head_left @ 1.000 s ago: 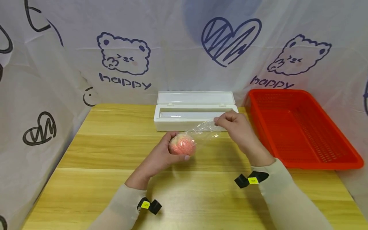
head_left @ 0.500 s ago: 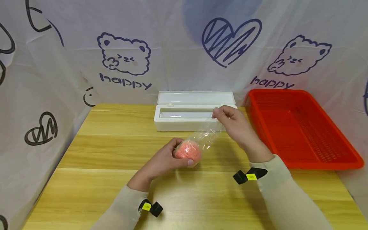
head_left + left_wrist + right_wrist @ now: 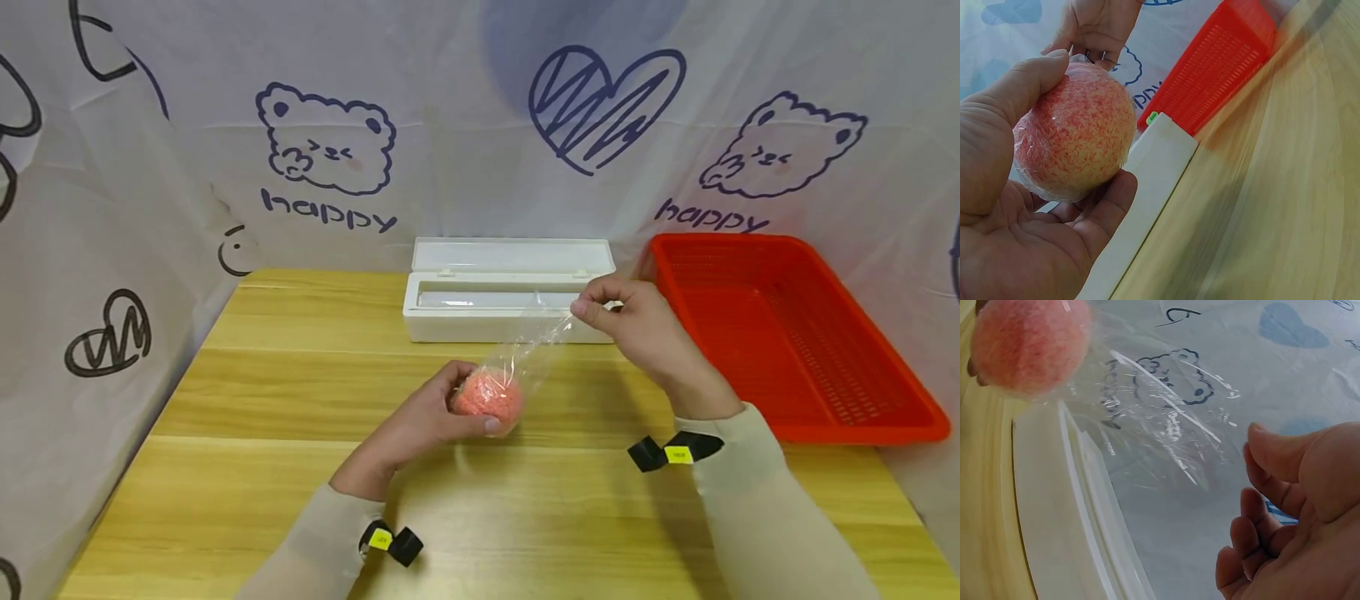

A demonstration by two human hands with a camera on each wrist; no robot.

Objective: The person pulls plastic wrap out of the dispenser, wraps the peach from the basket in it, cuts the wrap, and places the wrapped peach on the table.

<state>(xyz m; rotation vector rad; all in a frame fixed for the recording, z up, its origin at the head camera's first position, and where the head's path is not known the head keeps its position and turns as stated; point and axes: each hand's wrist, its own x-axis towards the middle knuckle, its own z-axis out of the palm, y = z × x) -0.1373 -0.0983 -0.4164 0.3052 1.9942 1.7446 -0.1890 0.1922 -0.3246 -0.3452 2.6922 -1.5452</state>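
A pink and pale yellow peach (image 3: 1079, 131) is wrapped in clear cling film (image 3: 525, 346). My left hand (image 3: 420, 429) grips the peach above the table, the thumb on one side and fingers curled beneath it in the left wrist view. Up and to the right, my right hand (image 3: 630, 333) pinches the loose end of the film between thumb and index finger, stretching it away from the fruit. The film's exact contact with those fingertips is hard to make out in the right wrist view. Behind both hands stands a white cling film box (image 3: 442, 327), lid raised, a roll inside.
A red plastic basket (image 3: 832, 429) with perforated walls sits at the right of the wooden table (image 3: 262, 400). White cloth (image 3: 465, 108) with bear and heart drawings hangs behind and at the sides. A green piece (image 3: 1152, 117) shows at the box's end.
The peach has shifted slightly right and toward me, turning its pinker side up. My right hand moved up a little and then right, and the film now slopes more steeply.
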